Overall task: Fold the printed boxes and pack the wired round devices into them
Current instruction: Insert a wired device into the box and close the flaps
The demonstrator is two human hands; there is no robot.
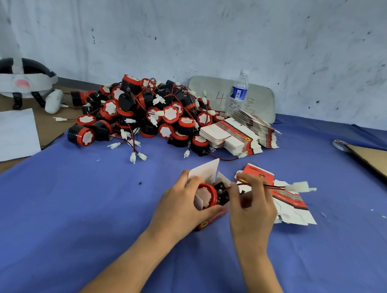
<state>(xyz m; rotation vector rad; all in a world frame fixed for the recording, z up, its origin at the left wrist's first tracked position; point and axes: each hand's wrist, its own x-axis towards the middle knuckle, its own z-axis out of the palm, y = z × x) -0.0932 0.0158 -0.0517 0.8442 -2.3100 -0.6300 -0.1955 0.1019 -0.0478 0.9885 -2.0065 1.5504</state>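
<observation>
My left hand [180,204] grips a folded red-and-white printed box [208,221], flaps open, with a red-rimmed black round device [208,196] partly inside it. My right hand [252,203] pinches that device's red-black wire [273,187]; the white connector [300,187] sticks out to the right. A few flat boxes [292,205] lie under my right hand. A big pile of round devices [149,112] sits at the back, with stacks of flat boxes [240,135] beside it on the right.
A blue cloth [94,219] covers the table. A water bottle [238,92] stands behind the box stacks, in front of a grey board. At far left are a headset [21,79] and a white paper sheet [9,134]. Brown cardboard [375,160] lies at the right edge.
</observation>
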